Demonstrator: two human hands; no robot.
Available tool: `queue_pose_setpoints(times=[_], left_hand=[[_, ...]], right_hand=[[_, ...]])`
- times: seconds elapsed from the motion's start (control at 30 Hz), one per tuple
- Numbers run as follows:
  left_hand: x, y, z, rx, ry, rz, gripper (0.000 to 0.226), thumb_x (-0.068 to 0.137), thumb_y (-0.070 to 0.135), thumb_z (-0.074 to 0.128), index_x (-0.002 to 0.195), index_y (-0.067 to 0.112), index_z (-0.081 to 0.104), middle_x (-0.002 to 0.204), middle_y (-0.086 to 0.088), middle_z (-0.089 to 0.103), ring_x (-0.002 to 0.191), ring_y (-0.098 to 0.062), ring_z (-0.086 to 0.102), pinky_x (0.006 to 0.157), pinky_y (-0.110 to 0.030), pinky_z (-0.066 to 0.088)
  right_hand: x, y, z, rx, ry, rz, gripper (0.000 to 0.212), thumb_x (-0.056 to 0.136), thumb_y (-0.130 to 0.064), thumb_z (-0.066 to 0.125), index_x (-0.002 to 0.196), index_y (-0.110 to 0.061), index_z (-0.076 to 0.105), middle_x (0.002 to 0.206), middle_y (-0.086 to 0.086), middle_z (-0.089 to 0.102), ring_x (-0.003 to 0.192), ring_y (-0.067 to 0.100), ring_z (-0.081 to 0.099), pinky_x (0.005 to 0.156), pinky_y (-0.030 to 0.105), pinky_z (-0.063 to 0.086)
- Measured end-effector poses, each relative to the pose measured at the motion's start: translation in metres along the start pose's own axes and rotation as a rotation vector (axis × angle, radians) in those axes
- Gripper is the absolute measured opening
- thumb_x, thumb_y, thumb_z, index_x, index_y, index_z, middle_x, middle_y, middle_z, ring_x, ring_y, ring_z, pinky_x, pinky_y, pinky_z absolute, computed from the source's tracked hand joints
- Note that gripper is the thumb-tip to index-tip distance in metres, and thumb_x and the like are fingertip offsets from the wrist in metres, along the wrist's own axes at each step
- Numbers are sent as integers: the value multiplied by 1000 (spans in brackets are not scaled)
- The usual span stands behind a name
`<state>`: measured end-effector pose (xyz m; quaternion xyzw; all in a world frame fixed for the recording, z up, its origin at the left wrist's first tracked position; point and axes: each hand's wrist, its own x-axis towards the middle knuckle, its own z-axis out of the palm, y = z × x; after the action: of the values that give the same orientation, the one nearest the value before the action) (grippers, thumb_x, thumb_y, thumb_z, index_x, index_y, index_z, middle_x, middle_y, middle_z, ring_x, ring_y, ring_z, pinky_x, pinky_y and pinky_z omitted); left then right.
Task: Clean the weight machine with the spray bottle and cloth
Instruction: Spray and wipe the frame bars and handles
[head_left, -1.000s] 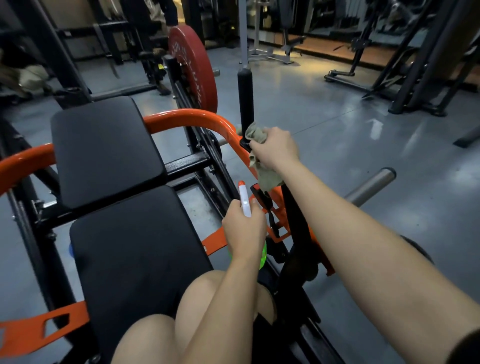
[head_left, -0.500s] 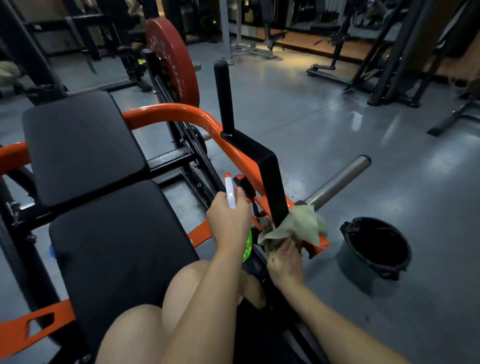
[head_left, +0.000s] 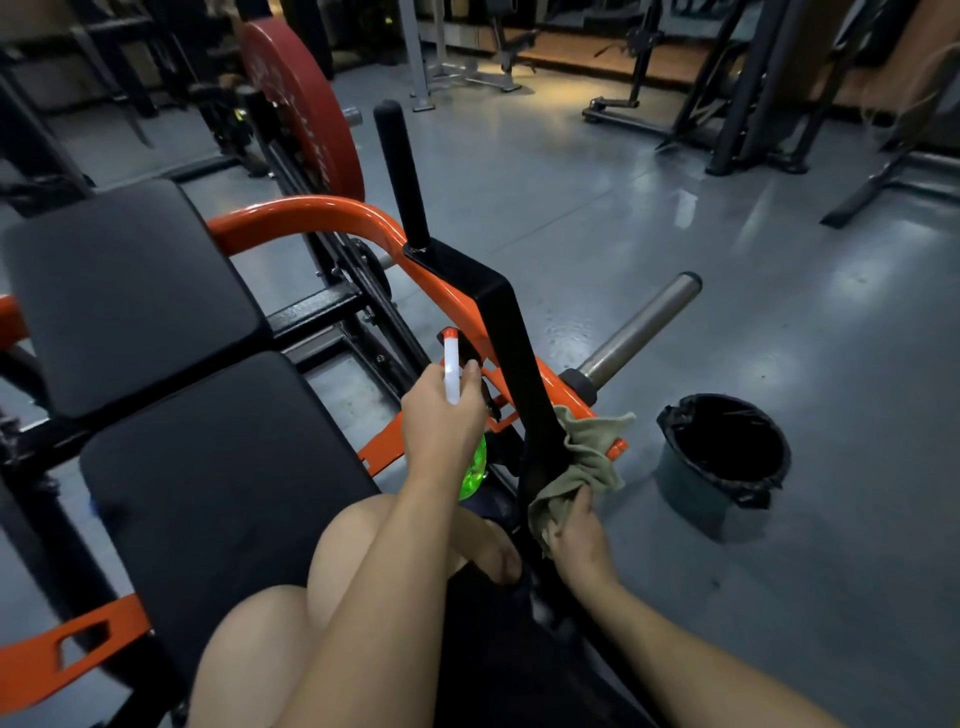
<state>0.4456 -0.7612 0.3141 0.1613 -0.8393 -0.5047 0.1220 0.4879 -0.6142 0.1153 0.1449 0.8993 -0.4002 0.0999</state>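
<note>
1. The weight machine (head_left: 311, 215) fills the left and middle of the view, with black pads, an orange frame and a red plate (head_left: 301, 109) at the back. The step in hand looks like wiping its right-side lever.
2. The black lever arm (head_left: 511, 343) is the part under the cloth. Its long axis runs from the grip at the far end down toward the person. Long strokes along that axis, with the cloth wrapped round the faces and edges, should clean it best.
3. A dark bucket (head_left: 722, 457) stands on the floor to the right, apart from the machine.
4. The olive cloth (head_left: 589, 452) lies bunched against the arm's lower right side. The right hand (head_left: 576, 535) clutches its near end with curled fingers.
5. The spray bottle (head_left: 451, 382) sits just left of the arm, with the left hand (head_left: 441, 421) wrapped round its neck. Its orange-tipped head points away from the person toward the frame. The green body hangs below the hand, so its long axis looks roughly upright. A short spray ahead of the cloth would probably help.
</note>
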Motion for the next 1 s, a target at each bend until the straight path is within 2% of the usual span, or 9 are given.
queue_pose_setpoints(times=[0.1, 0.27, 0.33, 0.43, 0.53, 0.63, 0.77, 0.9, 1.0], left_hand=[[0, -2, 1, 8, -8, 4, 41, 102, 37, 56, 69, 17, 42, 61, 3, 44, 53, -12, 39, 49, -24, 30], [-3, -5, 2, 3, -73, 44, 40, 102, 38, 58, 73, 15, 45, 62, 2, 45, 52, -12, 39, 51, -29, 35], [-4, -5, 1, -14, -69, 44, 39, 101, 38, 58, 72, 16, 45, 62, 3, 46, 47, -7, 39, 49, -24, 34], [-5, -5, 0, -29, -46, 39, 38, 101, 37, 59, 72, 17, 45, 61, 4, 46, 46, -6, 40, 49, -25, 36], [-5, -5, 1, -42, -40, 45, 39, 101, 37, 58, 72, 15, 46, 61, 2, 47, 52, -12, 41, 52, -32, 38], [-7, -5, 1, -49, -3, 54, 39, 100, 39, 59, 72, 12, 50, 61, 1, 49, 53, -14, 42, 54, -35, 39], [-6, 0, -9, -88, 188, 30, 40, 100, 32, 59, 68, 11, 49, 59, 2, 48, 50, -9, 43, 46, -17, 33], [5, 1, -15, -216, 317, -107, 37, 100, 33, 58, 75, 6, 54, 65, -2, 51, 56, -15, 43, 52, -28, 34], [9, 4, -12, -242, 303, -142, 37, 100, 30, 59, 71, 11, 49, 65, 0, 48, 57, -15, 42, 51, -28, 32]], right_hand=[[13, -24, -2, 6, 102, 109, 64, 101, -24, 54, 150, -9, 16, 114, 18, 68, 100, 39, 66, 74, 40, 49], [13, -29, -1, -22, 119, 156, 62, 100, -36, 55, 144, -10, 20, 119, 17, 67, 103, 40, 65, 69, 39, 45], [12, -32, -4, -31, 148, 123, 58, 99, -36, 57, 140, -9, 26, 127, 19, 60, 112, 40, 61, 76, 41, 48], [12, -43, -8, -132, 206, -29, 50, 94, -22, 62, 134, -5, 37, 138, 25, 45, 125, 40, 44, 101, 46, 42], [13, -80, -19, -55, 271, -225, 52, 87, -13, 67, 133, -3, 44, 135, 25, 42, 123, 40, 41, 104, 48, 38], [31, -139, -40, -12, 338, -342, 59, 92, -25, 68, 136, -4, 36, 140, 24, 36, 131, 40, 37, 112, 48, 37], [62, -204, -74, -232, 416, -385, 75, 96, -55, 54, 141, -1, 30, 138, 21, 36, 125, 38, 37, 106, 46, 33], [78, -215, -78, -237, 472, -485, 78, 94, -53, 58, 145, -1, 29, 140, 19, 34, 128, 37, 35, 111, 46, 33], [86, -210, -71, -164, 517, -576, 83, 96, -50, 57, 151, 3, 24, 158, 24, 20, 148, 39, 19, 125, 49, 14]])
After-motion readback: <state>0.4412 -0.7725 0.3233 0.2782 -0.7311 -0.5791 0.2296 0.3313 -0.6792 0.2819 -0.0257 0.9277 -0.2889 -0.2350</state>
